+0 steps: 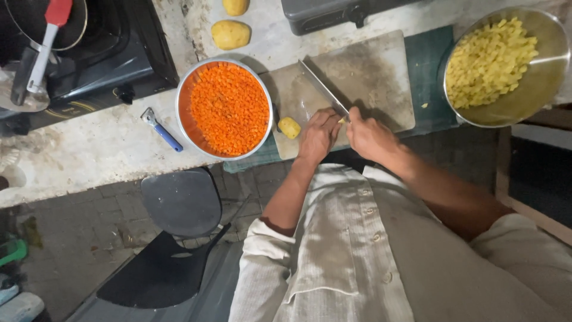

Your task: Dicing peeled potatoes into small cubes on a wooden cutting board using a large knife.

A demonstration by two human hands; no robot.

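**Hands at the board, knife on potato**

Head view, only view. Looking straight down at a worn stone counter [89, 155]. A cutting board [369, 77] lies in the middle, on a dark green mat [432, 65] that likely keeps it from sliding.

Right hand [369, 136] is closed around the handle of a knife [325, 89]; the blade runs up and to the left across the board, tip away from the body. Left hand [319, 134] sits just beside it, fingers curled down on the board. A sliver of yellow shows between the two hands, so it looks like a potato piece is pinned under the left fingers for cutting, but most of it is hidden; cannot tell for sure whether the left hand is clamped on it. The hands are close together, nearly touching.

A potato chunk [289, 127] lies on the board's left edge, just beside the left hand, within easy reach.

Left of the board, touching it, a round pan [186, 89] full of diced carrot [229, 107]. Top right, a metal bowl [545, 83] holds diced potato [485, 62], on the knife side of the board. Two whole peeled potatoes [230, 34] wait above the pan. A blue-handled peeler [161, 129] lies left of the pan, set aside. Black stove [119, 59] top left, with a red-handled utensil [50, 33] resting on it.

Below the counter: brick floor, a dark stool [182, 201]. The person's pale shirt [345, 256] fills the bottom right.
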